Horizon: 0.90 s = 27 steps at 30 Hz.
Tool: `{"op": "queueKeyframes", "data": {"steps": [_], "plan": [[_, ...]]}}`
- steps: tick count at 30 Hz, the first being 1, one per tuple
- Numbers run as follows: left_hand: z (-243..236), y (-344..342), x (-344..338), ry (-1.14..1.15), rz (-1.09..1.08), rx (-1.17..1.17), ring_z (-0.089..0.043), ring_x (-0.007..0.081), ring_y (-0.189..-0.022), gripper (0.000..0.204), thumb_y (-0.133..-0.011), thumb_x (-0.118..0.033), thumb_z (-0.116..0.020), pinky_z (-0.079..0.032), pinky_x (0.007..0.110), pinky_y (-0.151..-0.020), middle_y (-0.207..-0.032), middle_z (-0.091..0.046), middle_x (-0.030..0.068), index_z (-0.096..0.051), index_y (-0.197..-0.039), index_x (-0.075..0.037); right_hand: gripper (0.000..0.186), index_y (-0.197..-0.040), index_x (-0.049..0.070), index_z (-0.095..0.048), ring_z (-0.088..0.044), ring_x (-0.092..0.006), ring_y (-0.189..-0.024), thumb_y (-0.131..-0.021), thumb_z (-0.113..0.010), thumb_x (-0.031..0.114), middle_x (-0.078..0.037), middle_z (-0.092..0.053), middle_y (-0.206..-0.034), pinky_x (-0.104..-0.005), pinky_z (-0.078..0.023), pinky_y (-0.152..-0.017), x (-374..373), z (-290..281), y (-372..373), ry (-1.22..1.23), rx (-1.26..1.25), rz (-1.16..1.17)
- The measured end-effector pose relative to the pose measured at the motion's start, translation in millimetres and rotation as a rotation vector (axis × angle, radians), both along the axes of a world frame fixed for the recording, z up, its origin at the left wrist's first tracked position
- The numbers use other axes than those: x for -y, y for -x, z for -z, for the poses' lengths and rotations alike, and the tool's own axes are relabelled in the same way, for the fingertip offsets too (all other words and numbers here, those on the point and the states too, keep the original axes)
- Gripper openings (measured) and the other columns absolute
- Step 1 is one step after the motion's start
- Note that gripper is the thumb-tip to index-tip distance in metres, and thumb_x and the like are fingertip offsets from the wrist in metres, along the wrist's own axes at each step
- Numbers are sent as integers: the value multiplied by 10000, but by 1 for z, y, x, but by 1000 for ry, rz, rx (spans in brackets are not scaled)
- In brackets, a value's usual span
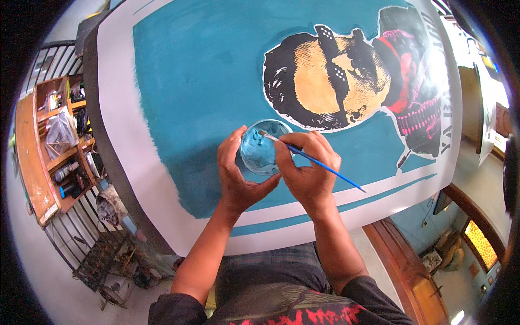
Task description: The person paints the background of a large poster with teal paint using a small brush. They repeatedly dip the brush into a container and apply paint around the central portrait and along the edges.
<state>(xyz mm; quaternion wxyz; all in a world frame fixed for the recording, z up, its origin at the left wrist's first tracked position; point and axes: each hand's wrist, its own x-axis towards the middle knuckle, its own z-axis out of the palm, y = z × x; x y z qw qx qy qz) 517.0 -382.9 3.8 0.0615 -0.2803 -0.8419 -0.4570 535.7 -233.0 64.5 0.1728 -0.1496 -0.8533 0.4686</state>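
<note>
The left hand (233,181) grips a clear cup (249,161) of blue paint (261,150), which lies between both hands. The right hand (311,165) pinches a slim blue-handled paintbrush (345,179), its bristles over the cup. A portrait (319,81) lies beyond the right hand.

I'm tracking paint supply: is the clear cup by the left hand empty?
Not empty: blue paint, darker near the paintbrush, shows inside the clear cup. How deep it is, I cannot tell.
</note>
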Motion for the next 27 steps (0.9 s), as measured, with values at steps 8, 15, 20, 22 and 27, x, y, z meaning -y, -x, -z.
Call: {"op": "queueKeyframes", "data": {"steps": [8,15,20,22,27], "plan": [[-1,2,1,-20,-55,117,-452,335,-1183,987,-659,-417,-835,-351,449,-1022,-1299,-420,224,-288,-1339,45,61,-823,4,-652,-590,-94,-699,-834,-673,60,-33,-648,-743,-235,-472,-642,-90,16,-48,326,-74,549],[1,3,-3,-41,-19,95,-392,336,-1241,983,-688,-348,-819,-314,463,-1068,-1341,-358,223,-201,-1366,5,76,-825,16,-661,-550,-76,-682,-814,-699,81,-19,-630,-728,-227,-457,-633,-145,36,-67,53,56,526],[0,5,-2,-15,-3,85,-388,344,-1248,995,-691,-326,-817,-315,473,-1078,-1353,-339,232,-177,-1384,-11,82,-810,12,-653,-592,-123,-655,-796,-704,74,-76,-654,-738,-260,-483,-631,-146,39,-62,-15,37,446],[0,5,-2,0,-2,79,-389,347,-1253,1003,-689,-320,-819,-319,478,-1079,-1357,-334,234,-168,-1388,-13,91,-808,9,-650,-613,-151,-644,-790,-709,76,-104,-658,-735,-278,-493,-624,-149,42,-62,-50,44,431],[-1,5,0,4,-14,95,-390,352,-1259,1015,-686,-299,-821,-318,486,-1085,-1361,-331,236,-154,-1395,-13,81,-805,12,-646,-623,-151,-654,-790,-706,65,-100,-651,-723,-276,-495,-619,-158,43,-56,-81,26,506]]}}
